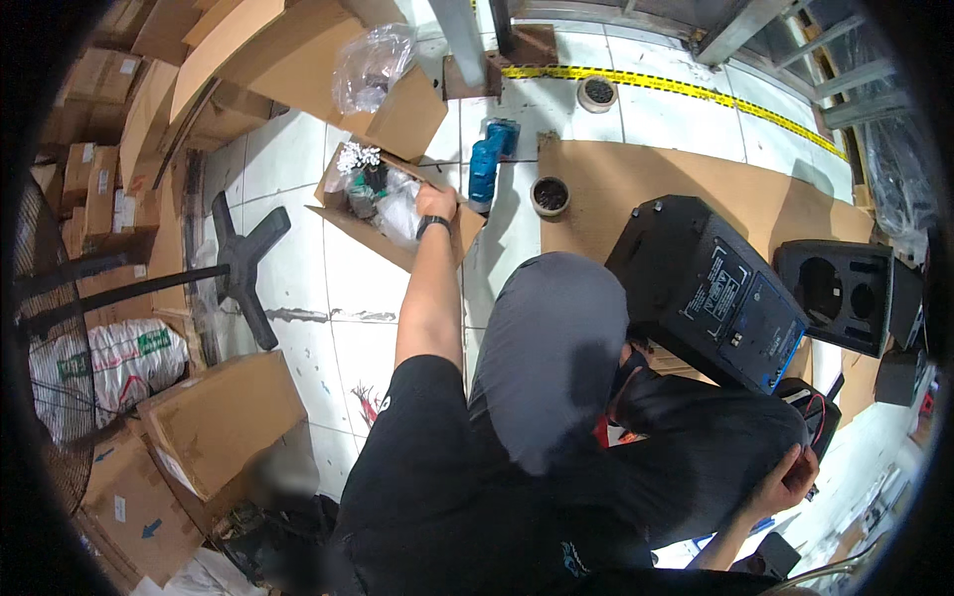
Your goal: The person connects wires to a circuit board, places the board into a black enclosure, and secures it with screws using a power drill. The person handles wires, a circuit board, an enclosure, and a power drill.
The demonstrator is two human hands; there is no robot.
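Note:
My left arm reaches forward to an opened cardboard box (383,248) on the tiled floor. My left hand (437,203) is closed on the right edge of that box. Inside lie clear plastic bags (399,207), a bunch of white-tipped pieces (358,156) and some green parts too small to make out. A blue power tool (484,167) stands just right of the box. My right hand (785,483) rests beside my bent knee, fingers loosely curled and a little apart, with nothing seen in it.
A black speaker (686,288) and a cabinet with open holes (840,295) stand at right by a flat cardboard sheet (686,169). Two small pots (550,197) hold dark bits. At left are a black fan base (243,266) and cartons (224,422).

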